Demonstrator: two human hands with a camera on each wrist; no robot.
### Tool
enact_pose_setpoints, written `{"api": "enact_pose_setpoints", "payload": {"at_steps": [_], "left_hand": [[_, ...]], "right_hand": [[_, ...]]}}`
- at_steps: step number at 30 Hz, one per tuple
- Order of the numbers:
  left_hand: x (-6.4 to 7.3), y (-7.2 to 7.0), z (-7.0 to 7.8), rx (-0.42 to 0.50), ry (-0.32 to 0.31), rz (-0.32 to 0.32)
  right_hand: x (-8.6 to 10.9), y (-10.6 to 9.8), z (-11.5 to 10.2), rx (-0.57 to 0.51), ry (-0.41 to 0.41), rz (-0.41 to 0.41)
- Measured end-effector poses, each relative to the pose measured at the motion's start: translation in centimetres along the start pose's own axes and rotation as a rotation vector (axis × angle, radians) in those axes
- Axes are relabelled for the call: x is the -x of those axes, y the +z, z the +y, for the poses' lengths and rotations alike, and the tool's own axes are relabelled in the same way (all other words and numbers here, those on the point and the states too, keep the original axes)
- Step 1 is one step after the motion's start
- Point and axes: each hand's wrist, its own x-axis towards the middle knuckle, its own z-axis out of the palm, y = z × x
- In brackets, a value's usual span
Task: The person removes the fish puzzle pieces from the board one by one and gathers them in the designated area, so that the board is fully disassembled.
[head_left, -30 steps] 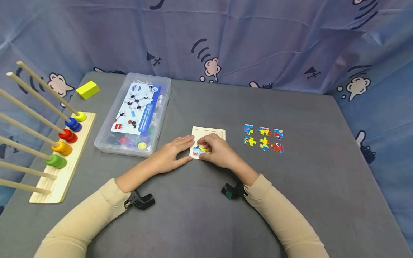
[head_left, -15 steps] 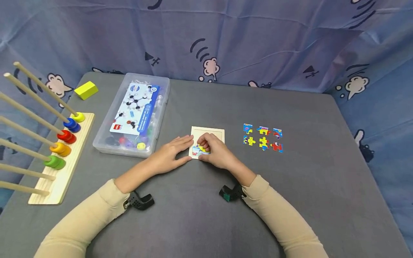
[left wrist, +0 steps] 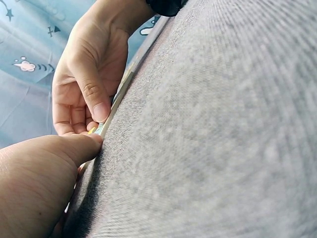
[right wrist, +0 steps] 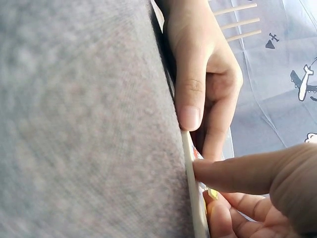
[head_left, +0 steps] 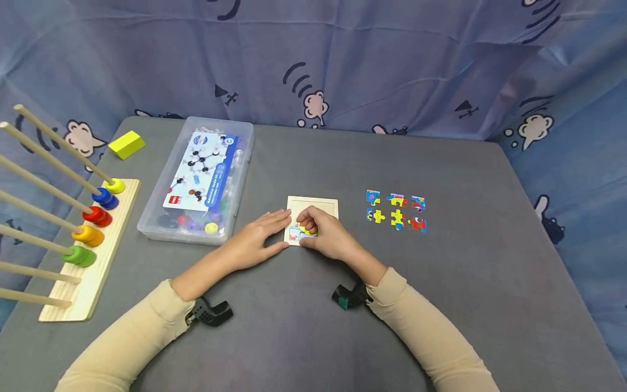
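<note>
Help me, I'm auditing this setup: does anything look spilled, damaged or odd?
Nothing looks spilled or damaged. Mildly odd: on the peg stand, five pegs hold rings while the nearest two are bare. The loose puzzle pieces lie in two rows.

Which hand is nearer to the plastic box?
Left. The left hand is beside the near right corner of the box; the right hand is farther off to the right, over the board.
</note>
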Motion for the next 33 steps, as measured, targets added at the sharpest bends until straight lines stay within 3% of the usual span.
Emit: {"api": "enact_pose_setpoints", "payload": {"at_steps": [16,20,27,33], "left_hand": [[-2.4,-1.9,-0.4,-0.045,0.053,0.032],[-1.8,-1.5,-0.4,-0.049,0.051,0.039],[0.2,0.7,-0.1,-0.038,0.026,0.048],[0.9,1.0,0.1,-0.057,0.03,0.062]], "right_hand": [[-1.6,-2.0,-0.7,0.09,-0.062,0.07],[-1.3,-1.6,-0.6,0.081,-0.053,0.064],[0.3,-0.2,0.1,0.016,-0.024,0.043],[0.7,0.3,0.2,-0.033,-0.025,0.053]]}}
